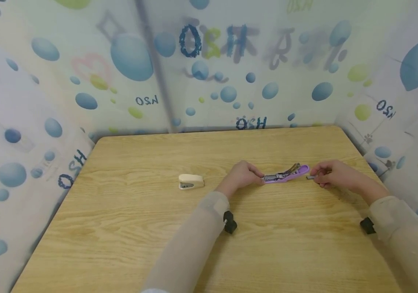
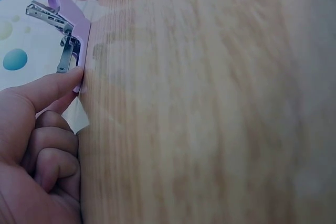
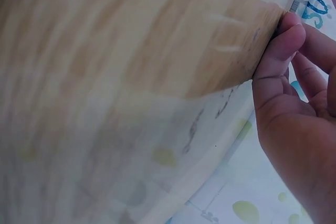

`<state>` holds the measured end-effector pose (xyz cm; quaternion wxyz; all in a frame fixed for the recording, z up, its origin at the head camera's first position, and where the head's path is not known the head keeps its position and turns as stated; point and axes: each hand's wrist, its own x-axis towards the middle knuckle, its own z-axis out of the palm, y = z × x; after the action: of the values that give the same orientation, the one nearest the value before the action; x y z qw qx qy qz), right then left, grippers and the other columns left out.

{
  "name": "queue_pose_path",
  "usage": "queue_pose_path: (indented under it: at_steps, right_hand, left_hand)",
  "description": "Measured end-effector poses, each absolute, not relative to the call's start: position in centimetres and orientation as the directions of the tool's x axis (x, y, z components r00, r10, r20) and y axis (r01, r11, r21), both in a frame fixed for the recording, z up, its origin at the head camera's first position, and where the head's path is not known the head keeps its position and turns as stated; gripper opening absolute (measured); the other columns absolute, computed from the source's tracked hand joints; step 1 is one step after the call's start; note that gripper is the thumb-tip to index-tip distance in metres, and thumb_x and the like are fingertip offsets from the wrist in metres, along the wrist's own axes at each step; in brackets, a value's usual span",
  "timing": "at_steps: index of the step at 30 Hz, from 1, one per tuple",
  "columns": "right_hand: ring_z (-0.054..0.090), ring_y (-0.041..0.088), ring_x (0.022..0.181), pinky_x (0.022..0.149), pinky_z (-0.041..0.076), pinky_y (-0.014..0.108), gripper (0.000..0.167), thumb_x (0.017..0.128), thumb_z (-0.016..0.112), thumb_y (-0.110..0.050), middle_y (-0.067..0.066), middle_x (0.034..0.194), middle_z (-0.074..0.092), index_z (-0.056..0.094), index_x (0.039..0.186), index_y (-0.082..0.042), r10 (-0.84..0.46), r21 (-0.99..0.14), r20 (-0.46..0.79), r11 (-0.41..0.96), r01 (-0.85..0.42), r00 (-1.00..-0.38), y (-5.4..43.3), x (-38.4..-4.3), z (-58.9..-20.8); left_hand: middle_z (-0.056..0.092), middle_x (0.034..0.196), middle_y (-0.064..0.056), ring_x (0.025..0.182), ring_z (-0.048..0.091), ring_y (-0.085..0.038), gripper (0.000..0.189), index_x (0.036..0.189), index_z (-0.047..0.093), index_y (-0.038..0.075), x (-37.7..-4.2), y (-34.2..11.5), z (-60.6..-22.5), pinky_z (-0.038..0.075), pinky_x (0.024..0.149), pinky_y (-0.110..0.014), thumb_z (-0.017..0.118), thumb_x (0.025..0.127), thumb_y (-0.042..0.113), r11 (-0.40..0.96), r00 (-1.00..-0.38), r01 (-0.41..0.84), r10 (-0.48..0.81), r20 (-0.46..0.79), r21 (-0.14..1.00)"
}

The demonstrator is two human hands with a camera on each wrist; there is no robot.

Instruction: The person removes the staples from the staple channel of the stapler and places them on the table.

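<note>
A purple stapler lies opened out on the table, its metal parts exposed and one metal arm tilted up. My left hand pinches the stapler's near-left end between thumb and finger; the left wrist view shows the other fingers curled below. Just right of the stapler, my right hand pinches a small grey strip, which looks like a row of staples. The strip's tip points toward the stapler, with a small gap between them. In the right wrist view the strip is mostly hidden by the fingertips.
A small cream stapler sits on the wooden table to the left of my left hand. Patterned fabric walls stand behind the table and on both sides. A dark wrist device is on my left sleeve.
</note>
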<state>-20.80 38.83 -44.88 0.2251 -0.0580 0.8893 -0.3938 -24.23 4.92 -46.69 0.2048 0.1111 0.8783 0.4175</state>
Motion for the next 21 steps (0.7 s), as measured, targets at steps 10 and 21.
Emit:
queue_pose_path:
  at_steps: [10,21]
  right_hand:
    - [0.067,0.009,0.083,0.073,0.060,0.026,0.035,0.104,0.066,-0.009,0.008,0.100,0.067,0.059,0.132,0.011,-0.259,-0.730,-0.365,0.676,0.102,-0.894,38.8,-20.6,-44.9]
    - [0.063,0.011,0.080,0.071,0.057,0.029,0.048,0.103,0.069,-0.018,0.008,0.102,0.068,0.054,0.143,0.004,-0.280,-0.731,-0.347,0.678,0.071,-0.895,40.0,-20.6,-44.5]
  left_hand:
    - [0.079,0.120,0.002,0.124,0.066,-0.021,0.011,0.098,0.086,0.023,-24.0,4.9,-46.6,0.052,0.111,-0.040,0.088,0.088,0.029,0.626,-0.894,0.029,0.365,-0.260,0.779]
    - [0.080,0.117,0.003,0.122,0.067,-0.021,0.012,0.098,0.086,0.023,-23.9,4.8,-46.6,0.052,0.111,-0.039,0.089,0.087,0.028,0.608,-0.894,0.029,0.370,-0.251,0.794]
